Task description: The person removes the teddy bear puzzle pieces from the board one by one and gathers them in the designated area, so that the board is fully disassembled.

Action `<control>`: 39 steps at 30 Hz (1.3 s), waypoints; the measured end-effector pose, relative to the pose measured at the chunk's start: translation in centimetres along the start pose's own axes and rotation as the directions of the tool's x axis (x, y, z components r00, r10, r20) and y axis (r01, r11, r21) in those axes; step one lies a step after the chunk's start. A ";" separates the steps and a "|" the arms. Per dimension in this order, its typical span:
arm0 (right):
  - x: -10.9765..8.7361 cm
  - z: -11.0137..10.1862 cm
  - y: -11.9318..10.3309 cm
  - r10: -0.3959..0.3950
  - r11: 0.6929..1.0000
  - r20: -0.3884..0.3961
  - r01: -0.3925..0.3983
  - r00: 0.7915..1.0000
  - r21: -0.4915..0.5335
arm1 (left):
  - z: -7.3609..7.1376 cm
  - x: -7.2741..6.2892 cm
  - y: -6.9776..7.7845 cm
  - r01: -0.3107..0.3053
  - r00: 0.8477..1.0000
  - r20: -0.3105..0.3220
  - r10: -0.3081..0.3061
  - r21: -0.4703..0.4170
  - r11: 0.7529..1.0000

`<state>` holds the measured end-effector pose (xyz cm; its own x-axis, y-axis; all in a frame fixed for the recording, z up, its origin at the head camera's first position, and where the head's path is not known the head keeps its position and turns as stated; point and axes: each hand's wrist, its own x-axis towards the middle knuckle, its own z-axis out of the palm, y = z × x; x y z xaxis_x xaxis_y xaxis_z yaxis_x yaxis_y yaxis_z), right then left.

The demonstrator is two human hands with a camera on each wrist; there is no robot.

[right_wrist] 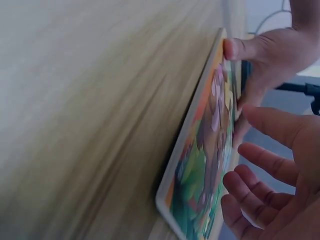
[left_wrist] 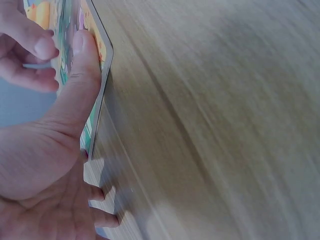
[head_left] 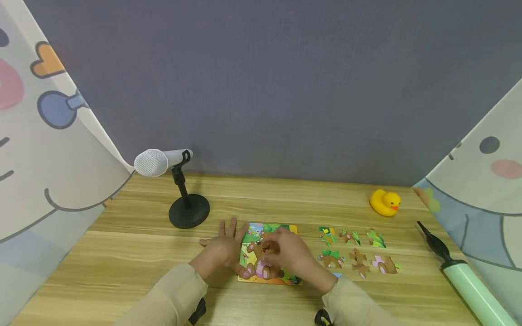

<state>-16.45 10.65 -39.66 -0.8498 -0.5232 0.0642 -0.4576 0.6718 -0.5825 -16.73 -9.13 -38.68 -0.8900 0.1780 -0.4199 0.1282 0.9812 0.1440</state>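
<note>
A bear jigsaw puzzle (head_left: 258,258) lies flat on the table in front of me, a brown bear in its middle. My left hand (head_left: 222,249) rests at the puzzle's left side with fingers spread. Its thumb (left_wrist: 80,85) presses on the board's near left corner. Over the bear's face and right part hovers my right hand (head_left: 291,253), which hides some of the picture. The right wrist view has the right fingers (right_wrist: 260,195) loosely bent and apart, with no piece visible between them. Loose puzzle pieces (head_left: 359,262) lie to the right of the board.
A white microphone (head_left: 152,163) on a black stand (head_left: 189,212) stands at the back left. At the back right sits a yellow rubber duck (head_left: 384,203). A pale green hand pump (head_left: 475,290) lies along the right edge. A grey panel (head_left: 265,90) closes off the back.
</note>
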 end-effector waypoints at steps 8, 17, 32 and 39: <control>1.1 1.0 -0.9 -0.048 0.977 -0.024 0.042 0.999 -0.207 | 0.0 -0.1 0.0 -0.007 1.000 -0.006 0.008 0.011 1.000; 1.8 1.2 -0.9 -0.008 0.984 -0.012 0.006 1.000 -0.177 | 0.0 0.0 0.0 0.002 1.000 -0.004 -0.002 0.008 1.000; 2.2 0.9 -1.3 0.006 0.992 0.037 -0.001 0.999 -0.127 | -0.1 0.0 0.0 0.001 1.000 0.003 -0.001 0.016 1.000; 2.3 1.1 -1.1 -0.048 0.991 0.040 0.053 0.998 -0.125 | 0.0 0.0 0.0 -0.008 1.000 0.009 0.008 0.015 1.000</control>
<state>-17.60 8.17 -39.72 -0.8156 -0.5756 0.0592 -0.5308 0.7036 -0.4725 -16.71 -9.18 -38.65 -0.8851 0.1868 -0.4263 0.1424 0.9807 0.1341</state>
